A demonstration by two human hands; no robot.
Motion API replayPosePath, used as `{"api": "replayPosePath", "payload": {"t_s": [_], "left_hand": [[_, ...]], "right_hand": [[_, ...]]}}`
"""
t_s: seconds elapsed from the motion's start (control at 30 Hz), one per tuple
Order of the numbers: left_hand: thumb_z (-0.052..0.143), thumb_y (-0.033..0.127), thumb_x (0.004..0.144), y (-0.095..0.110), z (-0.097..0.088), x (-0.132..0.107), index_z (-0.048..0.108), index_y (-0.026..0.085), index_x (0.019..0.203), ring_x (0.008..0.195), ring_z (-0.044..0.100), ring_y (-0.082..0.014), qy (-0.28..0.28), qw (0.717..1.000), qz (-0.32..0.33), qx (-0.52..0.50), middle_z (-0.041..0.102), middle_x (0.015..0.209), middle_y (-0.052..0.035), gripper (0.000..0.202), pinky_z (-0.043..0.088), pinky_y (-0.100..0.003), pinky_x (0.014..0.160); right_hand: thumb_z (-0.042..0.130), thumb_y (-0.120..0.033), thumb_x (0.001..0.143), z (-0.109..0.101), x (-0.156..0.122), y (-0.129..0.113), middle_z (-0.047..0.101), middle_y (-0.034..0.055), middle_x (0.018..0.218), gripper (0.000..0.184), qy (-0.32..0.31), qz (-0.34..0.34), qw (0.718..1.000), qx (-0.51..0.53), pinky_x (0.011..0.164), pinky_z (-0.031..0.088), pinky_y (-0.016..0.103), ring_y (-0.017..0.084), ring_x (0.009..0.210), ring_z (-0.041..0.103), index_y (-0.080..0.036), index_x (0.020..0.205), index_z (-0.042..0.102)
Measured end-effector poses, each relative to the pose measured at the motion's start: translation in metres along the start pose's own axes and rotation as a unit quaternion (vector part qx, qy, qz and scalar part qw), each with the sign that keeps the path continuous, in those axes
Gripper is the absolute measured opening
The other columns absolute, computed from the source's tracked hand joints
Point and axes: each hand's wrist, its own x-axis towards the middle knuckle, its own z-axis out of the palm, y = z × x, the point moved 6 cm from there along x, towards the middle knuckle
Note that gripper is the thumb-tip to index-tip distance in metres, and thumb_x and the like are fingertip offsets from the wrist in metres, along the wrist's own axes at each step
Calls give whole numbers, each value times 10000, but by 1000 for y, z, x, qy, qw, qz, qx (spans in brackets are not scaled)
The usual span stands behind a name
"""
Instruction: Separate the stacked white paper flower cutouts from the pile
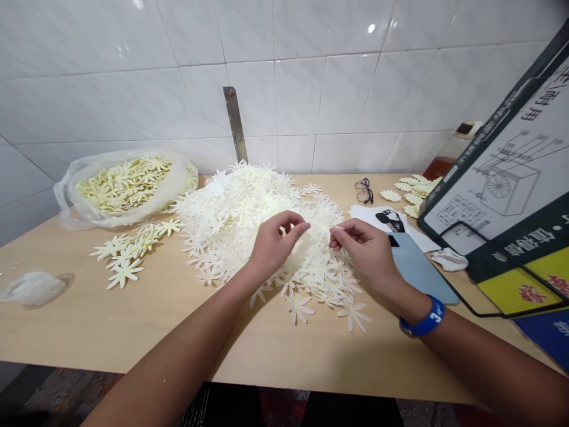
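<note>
Over a large heap of white, many-petalled artificial flowers (249, 201), my left hand (278, 243) has its thumb and forefinger closed in a pinch. Whatever lies between those fingertips blends into the heap, and I cannot make it out. To its right, my right hand (367, 252) is closed too, its fingertips pinching the edge of a pale white flower (320, 224) that shows between both hands. A blue wristband is on my right wrist. A few loose flowers (299, 306) lie on the tabletop in front of the heap.
A plastic bag (175, 198) of yellowish flowers stands back left, with a small loose cluster (125, 271) before it. A clear container (33, 289) sits far left. Rightward are a light blue phone (420, 270), glasses (364, 191), scalloped pieces (413, 193), a bottle and a large printed box (502, 196).
</note>
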Motion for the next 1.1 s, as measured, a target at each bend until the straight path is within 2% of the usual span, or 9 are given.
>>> {"api": "replayPosePath", "payload": {"t_s": [0.1, 0.2, 0.43, 0.53, 0.63, 0.73, 0.83, 0.93, 1.1], "left_hand": [[650, 393, 820, 7, 16, -5, 696, 204, 833, 710, 554, -138, -74, 997, 14, -32, 690, 824, -22, 195, 433, -262, 653], [641, 350, 827, 7, 19, -6, 702, 199, 798, 743, 584, -145, -70, 996, 6, -56, 698, 812, -22, 166, 450, -266, 683], [576, 352, 866, -15, -18, 5, 628, 182, 796, 745, 585, -143, 119, 989, -50, -76, 642, 771, -20, 191, 455, -264, 697], [522, 337, 896, -25, -30, 7, 588, 187, 860, 791, 599, -146, 187, 977, -70, -71, 646, 856, -35, 167, 458, -261, 699], [536, 253, 878, -29, -36, 5, 561, 193, 971, 890, 604, -158, 230, 968, -83, -51, 652, 998, -57, 114, 471, -275, 754], [571, 208, 852, -19, -41, 2, 564, 212, 1079, 1035, 570, -185, 258, 965, -34, 29, 613, 1181, -67, 227, 469, -312, 841], [529, 215, 892, -7, -34, 1, 629, 217, 1018, 1032, 586, -192, 211, 971, 43, 99, 657, 1112, -50, 160, 471, -337, 885], [504, 220, 918, -2, -15, 2, 674, 219, 995, 1018, 622, -196, 102, 977, 100, 157, 712, 1032, -41, 186, 476, -353, 921], [558, 283, 911, -12, 12, 3, 641, 227, 1168, 1186, 567, -239, -39, 957, 115, 262, 687, 1205, -50, 277, 324, -479, 1112]], "right_hand": [[663, -419, 842, 9, -7, -1, 639, 36, 669, 228, -46, -27, 998, -44, 580, 474, 305, 186, 641, 593, -207, 757, 677], [644, -414, 857, 12, -10, 0, 628, 33, 669, 234, -57, -38, 996, -57, 572, 459, 303, 184, 635, 577, -210, 744, 668], [632, -355, 874, -5, 3, 6, 611, 16, 743, 154, 25, -6, 999, 37, 654, 522, 304, 155, 675, 597, -211, 827, 656], [653, -378, 853, -14, 9, 18, 629, 27, 831, 178, 72, 30, 994, 75, 645, 542, 303, 148, 688, 614, -213, 910, 687], [691, -376, 821, -16, 11, 25, 622, 21, 792, 172, 79, 51, 992, 83, 633, 536, 280, 133, 673, 596, -207, 850, 711], [732, -367, 785, -12, 11, 26, 610, 12, 719, 165, 66, 69, 990, 102, 613, 521, 259, 124, 648, 570, -202, 772, 716], [759, -363, 757, -8, 10, 25, 608, 11, 688, 179, 57, 89, 987, 118, 588, 508, 253, 121, 622, 557, -192, 730, 715], [766, -355, 751, -7, 9, 25, 613, 15, 681, 183, 55, 95, 986, 122, 579, 496, 251, 121, 616, 556, -182, 718, 715], [755, -362, 763, -9, 9, 27, 612, 15, 683, 197, 62, 96, 987, 112, 597, 489, 254, 124, 626, 560, -179, 712, 702]]}}
